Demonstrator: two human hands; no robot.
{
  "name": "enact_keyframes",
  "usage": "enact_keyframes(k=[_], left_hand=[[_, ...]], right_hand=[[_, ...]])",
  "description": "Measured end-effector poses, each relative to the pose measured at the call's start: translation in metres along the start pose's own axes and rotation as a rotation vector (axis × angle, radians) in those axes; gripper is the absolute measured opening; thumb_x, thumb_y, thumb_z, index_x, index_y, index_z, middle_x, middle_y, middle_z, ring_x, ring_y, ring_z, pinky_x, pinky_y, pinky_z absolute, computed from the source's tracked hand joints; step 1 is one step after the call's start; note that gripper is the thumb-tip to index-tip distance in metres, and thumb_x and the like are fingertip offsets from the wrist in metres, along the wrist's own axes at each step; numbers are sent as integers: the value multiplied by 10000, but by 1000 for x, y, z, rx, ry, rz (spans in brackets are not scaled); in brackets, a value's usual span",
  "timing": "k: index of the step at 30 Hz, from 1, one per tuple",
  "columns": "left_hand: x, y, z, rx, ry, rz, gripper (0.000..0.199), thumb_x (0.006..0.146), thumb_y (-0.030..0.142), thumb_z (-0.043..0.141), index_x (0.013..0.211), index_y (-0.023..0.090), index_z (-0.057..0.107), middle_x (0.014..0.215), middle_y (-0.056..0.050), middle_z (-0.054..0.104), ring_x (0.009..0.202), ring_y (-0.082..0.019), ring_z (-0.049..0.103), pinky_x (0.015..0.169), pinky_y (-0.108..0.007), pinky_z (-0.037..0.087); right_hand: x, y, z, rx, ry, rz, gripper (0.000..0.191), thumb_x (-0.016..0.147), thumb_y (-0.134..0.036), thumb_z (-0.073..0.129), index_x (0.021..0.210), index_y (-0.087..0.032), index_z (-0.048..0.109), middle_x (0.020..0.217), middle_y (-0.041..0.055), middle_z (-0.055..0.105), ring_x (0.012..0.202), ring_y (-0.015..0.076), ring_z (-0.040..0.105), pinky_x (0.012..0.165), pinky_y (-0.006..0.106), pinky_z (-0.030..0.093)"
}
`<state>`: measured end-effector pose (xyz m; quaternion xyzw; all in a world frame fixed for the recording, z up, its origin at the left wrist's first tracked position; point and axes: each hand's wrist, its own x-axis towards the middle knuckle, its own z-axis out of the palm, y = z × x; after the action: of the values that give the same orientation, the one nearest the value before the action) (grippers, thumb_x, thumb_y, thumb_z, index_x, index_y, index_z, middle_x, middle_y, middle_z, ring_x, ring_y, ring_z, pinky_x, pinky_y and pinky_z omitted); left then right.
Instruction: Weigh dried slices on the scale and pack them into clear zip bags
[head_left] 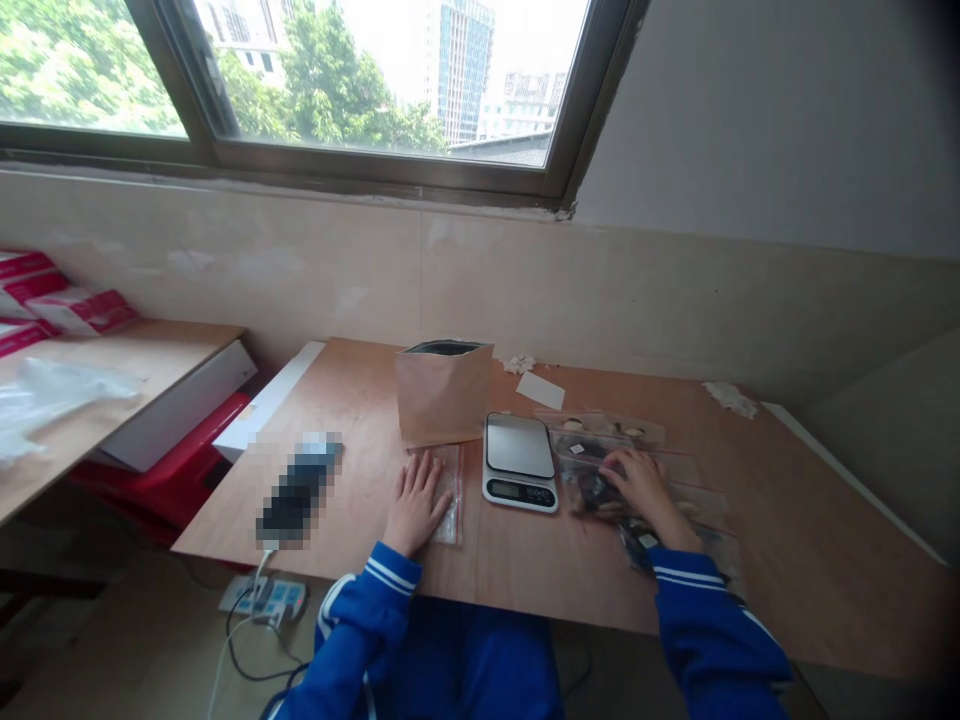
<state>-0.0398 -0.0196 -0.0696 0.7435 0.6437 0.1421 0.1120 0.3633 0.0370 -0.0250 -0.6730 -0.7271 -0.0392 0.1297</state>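
Left hand [412, 505], fingers spread, pins small zip bag [451, 495] flat to surface [360, 420]; right hand [634, 485] curled on bag pile [589, 470], pinch unclear, scale [520, 462] between, within reach.

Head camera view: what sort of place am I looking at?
Probably a small indoor packing or weighing workspace: a digital scale on a plywood table, resealable plastic bags of small items, a kraft paper bag, and stacked red-and-white boxes nearby.
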Motion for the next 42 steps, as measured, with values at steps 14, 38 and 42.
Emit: enact_keyframes(k=[14,38,42], left_hand=[[-27,92,-89,-1031,-53,50,340,944,464,387,918,198,598,855,-45,656,769,-178,623,702,-293,490],[-16,66,-71,-1180,139,-91,406,896,556,426,828,183,570,837,-37,614,828,-186,572,787,-297,446],[-11,61,-69,-1147,146,-12,367,915,514,420,837,186,563,808,-20,598,788,-166,556,739,-271,435]], right_hand=[[-50,-204,-92,743,212,100,328,841,-502,548,696,-210,587,800,57,639,729,192,603,675,299,467],[-55,-271,-44,1140,108,-37,174,860,-311,583,849,-196,713,950,73,698,900,198,657,841,325,518],[-52,-281,-45,1090,107,23,215,870,-338,548,810,-184,684,820,57,708,755,188,662,729,306,526]])
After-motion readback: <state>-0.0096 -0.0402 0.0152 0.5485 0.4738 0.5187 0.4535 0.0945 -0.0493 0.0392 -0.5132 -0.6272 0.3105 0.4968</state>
